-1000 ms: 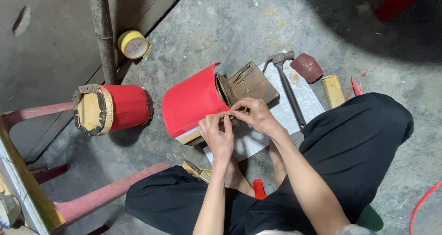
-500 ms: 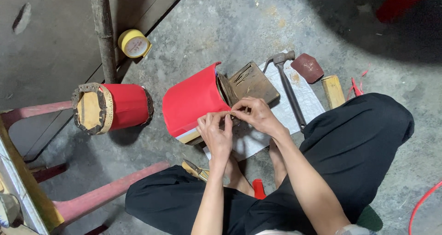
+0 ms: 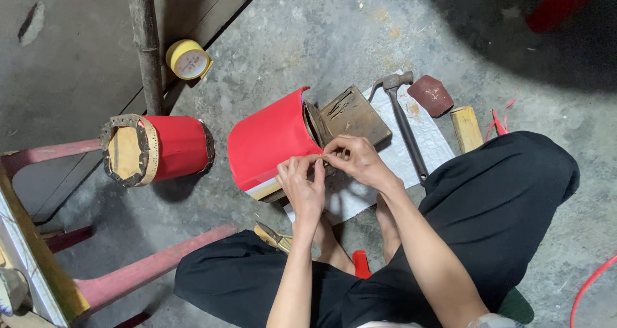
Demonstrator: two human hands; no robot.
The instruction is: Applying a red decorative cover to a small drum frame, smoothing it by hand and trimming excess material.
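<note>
Rough concrete floor (image 3: 302, 38) is being used as the work surface. At its middle, a red drum (image 3: 267, 141) lying on its side is being pinched at its lower rim by the left hand (image 3: 302, 185) and right hand (image 3: 355, 161), beside a hammer (image 3: 403, 119).

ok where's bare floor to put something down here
Bare concrete lies between the tape roll and the hammer, above the red drum. It is crowded where the left hand and right hand meet, and around the wood block.
</note>
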